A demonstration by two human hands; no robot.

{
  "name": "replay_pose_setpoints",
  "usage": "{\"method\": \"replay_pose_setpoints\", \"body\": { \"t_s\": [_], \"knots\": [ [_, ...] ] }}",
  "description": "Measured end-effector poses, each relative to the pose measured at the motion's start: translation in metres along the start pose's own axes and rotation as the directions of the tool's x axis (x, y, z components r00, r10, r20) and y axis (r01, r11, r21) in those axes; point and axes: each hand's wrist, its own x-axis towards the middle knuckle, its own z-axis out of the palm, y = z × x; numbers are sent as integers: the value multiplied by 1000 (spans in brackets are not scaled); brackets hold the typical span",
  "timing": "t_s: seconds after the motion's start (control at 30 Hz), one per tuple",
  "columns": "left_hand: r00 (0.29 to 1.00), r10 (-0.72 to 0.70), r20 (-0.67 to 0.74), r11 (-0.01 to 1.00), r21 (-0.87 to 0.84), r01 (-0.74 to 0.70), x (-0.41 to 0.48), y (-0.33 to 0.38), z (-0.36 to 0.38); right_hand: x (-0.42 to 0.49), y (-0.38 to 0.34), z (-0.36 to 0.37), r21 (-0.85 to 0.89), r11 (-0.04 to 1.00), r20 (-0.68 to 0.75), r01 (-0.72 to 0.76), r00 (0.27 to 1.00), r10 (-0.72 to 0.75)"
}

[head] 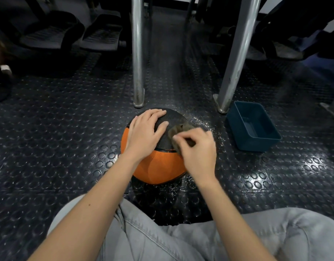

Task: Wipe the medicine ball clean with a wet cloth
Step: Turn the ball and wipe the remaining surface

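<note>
— Where was the medicine ball (pixel 158 166)?

— On the studded black floor (pixel 58 147), directly under both hands, just ahead of the person's grey-trousered knees (pixel 181 240). Its near side was orange; the top panel beneath the hands was black and pebbled.

— And the left hand (pixel 145 132)?

— Spread wide and flat on the ball's top-left, palm down, fingers pointing away from the person. It gripped nothing — only pressed on the ball.

— The right hand (pixel 198 151)?

— Just beside the left, on the ball's upper right. Its fingers were curled tight around a bunched grey-brown cloth (pixel 178 131), which stuck out past the fingertips and lay against the black panel, close to the left thumb.

— Was the cloth wet?

— That I could not tell from the cloth itself. The floor to the right of the right hand glistened with small droplets, though.

— Anything else near?

— A dark blue rectangular tub (pixel 254 127) stood on the floor, off to the right of the right hand, apart from the ball. Beyond the hands, two metal legs (pixel 138 53) came down to the floor, the left one ending near the ball's far edge.
</note>
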Motion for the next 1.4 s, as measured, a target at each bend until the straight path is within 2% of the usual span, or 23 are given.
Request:
{"method": "replay_pose_setpoints", "body": {
  "t_s": [0.07, 0.13, 0.27, 0.33, 0.4, 0.47, 0.53, 0.67, 0.83, 0.9, 0.97, 1.07, 1.13, 1.3, 1.33, 1.4],
  "knots": [
    [1000, 3, 7, 1000, -3, -3, 0, 1, 1, -18, -5, -2, -86, 989, -8, 122, 992, -123],
    [999, -16, 28, 1000, 9, 16, 0, 2, 2, -10, 0, -4, -112, 986, 11, 127, 992, -127],
    [994, -56, 95, 996, 74, 49, -3, 6, 1, 36, 22, -2, -95, 990, -5, -106, 994, 106],
    [982, -27, 185, 997, 80, 12, -12, 3, -2, 54, 34, 1, -5, 974, 26, -227, 974, 227],
    [955, 12, 296, 995, 89, -40, -19, -3, -11, 60, 41, 3, 54, 963, 56, -265, 963, 262],
    [942, 61, 331, 988, 111, -103, -19, -9, -19, 61, 44, 7, 74, 964, 57, -255, 966, 251],
    [945, 69, 319, 990, 96, -105, -18, -8, -17, 62, 44, 8, 85, 959, 62, -272, 962, 267],
    [982, 23, 188, 996, 80, -38, -15, 1, -5, 52, 28, -2, 92, 952, 68, -290, 956, 285],
    [991, 15, 133, 995, 98, -28, -18, 4, 0, 5, 8, -13, -4, 1000, 69, -24, 997, 24],
    [989, 9, 147, 995, 92, -22, -18, 6, -1, 21, 16, -11, -5, 998, 61, -58, 996, 58],
    [988, -8, 152, 996, 92, -6, -19, 5, -2, 45, 26, -7, -28, 987, 66, -158, 985, 160],
    [991, -11, 137, 996, 88, -1, -21, 5, -2, 64, 34, -5, 45, 954, 121, -298, 949, 291],
    [993, -13, 121, 996, 85, 2, -22, 2, -2, 50, 25, -4, 87, 955, 114, -285, 955, 274],
    [991, 22, 132, 997, 68, -31, -27, 2, -2, 6, 10, -12, 70, 997, 99, -27, 995, 20],
    [990, 30, 138, 997, 72, -40, -28, 3, -2, 9, 13, -13, 74, 997, 90, -33, 996, 26],
    [988, 32, 149, 995, 91, -46, -28, 6, 0, 29, 22, -13, 94, 986, 68, -139, 989, 133]
  ]
}}
